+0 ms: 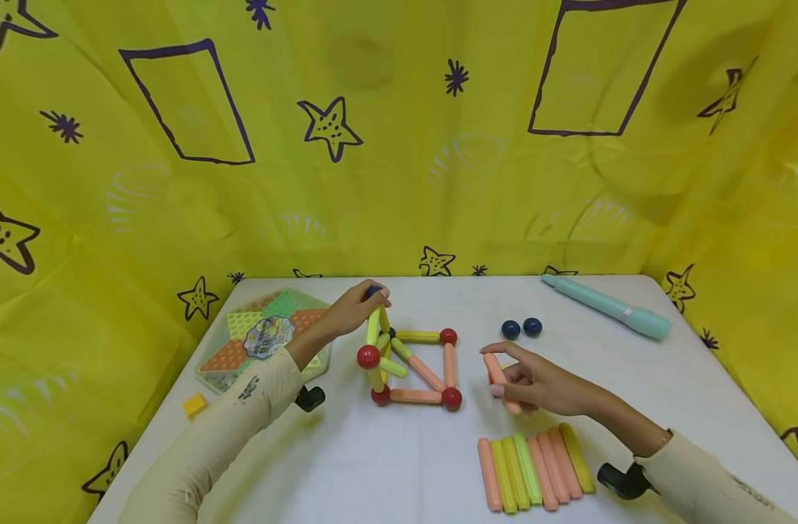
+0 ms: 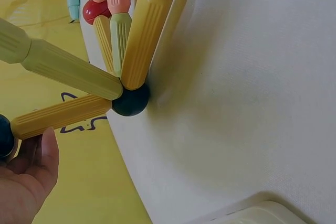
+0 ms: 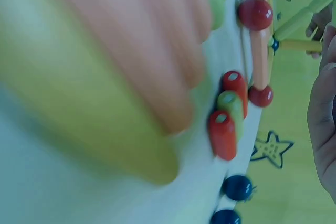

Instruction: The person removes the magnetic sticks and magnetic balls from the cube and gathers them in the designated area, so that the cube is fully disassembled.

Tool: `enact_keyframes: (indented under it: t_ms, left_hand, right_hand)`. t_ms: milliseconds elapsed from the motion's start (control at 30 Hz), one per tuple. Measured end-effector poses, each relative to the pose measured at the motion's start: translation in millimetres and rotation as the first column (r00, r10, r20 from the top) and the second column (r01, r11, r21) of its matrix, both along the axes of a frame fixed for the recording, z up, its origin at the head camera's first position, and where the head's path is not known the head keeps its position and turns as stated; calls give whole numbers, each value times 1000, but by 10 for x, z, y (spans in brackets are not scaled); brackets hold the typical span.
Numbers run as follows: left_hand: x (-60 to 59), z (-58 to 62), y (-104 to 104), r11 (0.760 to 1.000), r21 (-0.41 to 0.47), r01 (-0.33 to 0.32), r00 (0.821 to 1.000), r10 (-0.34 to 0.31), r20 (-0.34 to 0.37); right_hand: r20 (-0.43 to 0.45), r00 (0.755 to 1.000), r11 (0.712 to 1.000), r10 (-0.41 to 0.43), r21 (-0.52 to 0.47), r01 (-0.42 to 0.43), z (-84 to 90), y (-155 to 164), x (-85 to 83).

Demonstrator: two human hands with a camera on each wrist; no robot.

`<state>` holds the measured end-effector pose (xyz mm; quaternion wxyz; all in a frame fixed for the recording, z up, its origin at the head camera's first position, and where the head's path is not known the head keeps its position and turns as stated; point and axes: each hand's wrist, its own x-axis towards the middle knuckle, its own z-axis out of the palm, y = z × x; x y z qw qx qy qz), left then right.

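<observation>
Biggest thing here is the white table (image 1: 399, 466), and sitting mid-table is the half-built frame of ribbed plastic rods and red balls (image 1: 412, 367), a flat square with a few yellow rods rising to a peak on its left side. The left hand (image 1: 356, 309) is pinching the dark blue ball (image 1: 372, 291) at that peak, fingers curled over it. To the frame's right, apart from it, the right hand (image 1: 536, 386) pinches a peach plastic rod (image 1: 500, 378) between thumb and fingertips, long axis running roughly near-to-far, so that hand is nearer the frame's right edge. The hexagonal clear plastic box (image 1: 268, 338) at far left holds colourful pieces I can't make out. Spare rods (image 1: 536, 466) lie side by side near the right wrist.
</observation>
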<state>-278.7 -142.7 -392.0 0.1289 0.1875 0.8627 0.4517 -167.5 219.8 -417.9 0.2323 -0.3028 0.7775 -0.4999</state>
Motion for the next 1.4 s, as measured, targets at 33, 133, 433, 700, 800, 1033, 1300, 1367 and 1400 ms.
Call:
enact_keyframes:
  t_ms: [33, 133, 433, 700, 800, 1033, 1300, 1367, 1400]
  left_hand:
    - [0, -1, 1, 1000, 1, 0, 1000, 0, 2]
    - [2, -3, 4, 1000, -2, -2, 1000, 2, 1]
    - [9, 1, -1, 1000, -10, -11, 1000, 11, 6]
    - [39, 44, -9, 1000, -11, -4, 1000, 4, -14]
    - [29, 43, -3, 1000, -12, 0, 1000, 0, -12]
    - [1, 11, -10, 1000, -7, 5, 1000, -5, -10]
    - [-4, 9, -16, 1000, -10, 3, 1000, -4, -5]
    - [-8, 3, -16, 1000, -11, 2, 1000, -2, -8]
    - [-10, 3, -17, 1000, -12, 1, 1000, -1, -8]
  right_hand:
    - [4, 1000, 1000, -6, 6, 6, -6, 49, 24]
    - [17, 999, 998, -47, 48, 46, -22, 214, 96]
    - [38, 991, 989, -131, 81, 127, -117, 801, 293]
    - [91, 990, 988, -107, 120, 96, -287, 1185, 451]
    - [102, 993, 992, -65, 114, 53, -349, 1244, 507]
    - [8, 999, 985, -48, 168, 46, -411, 1212, 547]
    - [115, 993, 998, 28, 53, -34, -410, 1159, 536]
    - [145, 989, 999, 33, 35, -38, -408, 1153, 537]
    - [156, 987, 999, 31, 32, -36, -407, 1149, 538]
